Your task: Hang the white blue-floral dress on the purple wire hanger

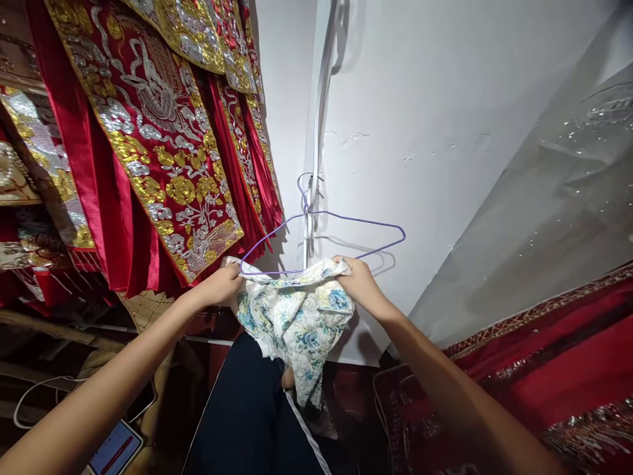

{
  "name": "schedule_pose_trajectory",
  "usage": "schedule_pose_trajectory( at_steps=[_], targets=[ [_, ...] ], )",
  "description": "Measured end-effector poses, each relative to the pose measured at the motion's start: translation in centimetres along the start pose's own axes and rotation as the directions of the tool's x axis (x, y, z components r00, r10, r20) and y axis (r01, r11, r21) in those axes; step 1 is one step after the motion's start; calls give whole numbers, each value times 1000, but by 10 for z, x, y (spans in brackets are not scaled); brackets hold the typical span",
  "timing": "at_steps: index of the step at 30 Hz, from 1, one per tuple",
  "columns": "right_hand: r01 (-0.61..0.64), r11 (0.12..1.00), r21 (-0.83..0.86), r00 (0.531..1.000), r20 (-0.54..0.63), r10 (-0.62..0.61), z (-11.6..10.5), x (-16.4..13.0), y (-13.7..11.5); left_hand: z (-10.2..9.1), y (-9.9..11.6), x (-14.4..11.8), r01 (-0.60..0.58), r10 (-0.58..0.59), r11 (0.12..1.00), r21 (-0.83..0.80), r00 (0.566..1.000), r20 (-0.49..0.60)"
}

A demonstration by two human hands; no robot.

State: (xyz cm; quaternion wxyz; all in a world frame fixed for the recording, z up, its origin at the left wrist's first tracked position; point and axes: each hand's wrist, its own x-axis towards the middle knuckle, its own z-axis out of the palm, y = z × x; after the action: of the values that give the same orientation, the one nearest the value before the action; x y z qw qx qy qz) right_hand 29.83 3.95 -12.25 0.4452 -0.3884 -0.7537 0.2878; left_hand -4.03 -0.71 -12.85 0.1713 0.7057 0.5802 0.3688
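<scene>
A white garment with a blue and green flower print (297, 316) hangs bunched between my two hands. My left hand (221, 285) grips its left top edge, and my right hand (359, 278) grips its right top edge. A purple wire hanger (346, 216) hangs by its hook on the white wall just above the cloth. Its bottom wire runs right along the top of the garment, close to both hands. Whether the cloth is over the wire I cannot tell.
Red garments with gold and silver embroidery (163, 145) hang at the left. More red embroidered cloth under clear plastic (554, 343) lies at the right. My dark trouser leg (247, 415) is below. A phone (116, 448) and white cable (34, 389) lie at lower left.
</scene>
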Motion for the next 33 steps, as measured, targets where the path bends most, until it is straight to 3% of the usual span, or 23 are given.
schedule_pose_trajectory(
  at_steps=[4, 11, 15, 18, 21, 24, 27, 29, 31, 33],
  targets=[
    [-5, 1000, 19, 1000, 28, 5, 5, -1, 3, -16, 16, -18, -213, 214, 976, 51, 977, 1],
    [-22, 998, -63, 999, -44, 19, 11, 7, 17, -36, 21, -45, -151, 132, 957, 249, 987, 91],
    [-13, 997, 71, 1000, 17, 12, 16, 4, 12, -38, 35, -48, -209, 209, 956, 206, 978, 23],
    [-32, 982, 186, 997, 81, 17, 22, -3, -3, -32, 58, -26, -292, 305, 938, 185, 951, -44],
    [-21, 975, 221, 996, 90, 1, 26, -10, -16, -18, 75, 12, -312, 334, 937, 153, 932, -143],
    [10, 980, 197, 995, 100, -30, 24, -14, -22, 0, 77, 46, -340, 348, 938, 72, 908, -235],
    [57, 988, 145, 990, 116, -75, 14, -15, -23, 12, 71, 64, -364, 367, 930, 55, 905, -215],
    [103, 992, 76, 994, 40, -106, 2, -15, -21, 12, 66, 68, -369, 382, 923, 110, 913, -141],
    [112, 994, -9, 980, -164, -112, -16, -13, -16, 6, 62, 69, -374, 398, 905, 201, 912, -98],
    [60, 994, -95, 901, -422, -95, -39, -9, -9, -2, 59, 71, -374, 419, 880, 294, 902, -105]
  ],
)
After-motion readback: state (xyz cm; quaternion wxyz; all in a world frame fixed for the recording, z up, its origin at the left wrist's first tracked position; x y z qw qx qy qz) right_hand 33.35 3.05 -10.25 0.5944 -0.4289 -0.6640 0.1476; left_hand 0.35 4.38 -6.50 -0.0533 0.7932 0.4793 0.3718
